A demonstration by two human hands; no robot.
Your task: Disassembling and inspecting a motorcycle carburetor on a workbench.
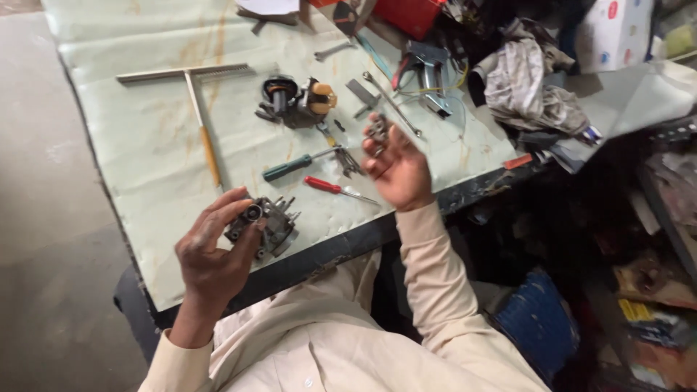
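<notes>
Grey cast-metal carburettor body clamped in left hand grip over table | right hand grip curled on small dark metal part, palm up

The small metal part is blurred; the red box is cut off by the top edge.

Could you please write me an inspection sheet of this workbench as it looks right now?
Surface: pale green table cover, stained.
Job's things: grey metal engine part in left hand; small metal piece in right hand.
Clutter: green screwdriver, red screwdriver, T-shaped tool, wrench, rags.
Grips: both hands closed on parts.
Cables: yellow wire by the pliers.
Surroundings: concrete floor, blue container.
</notes>
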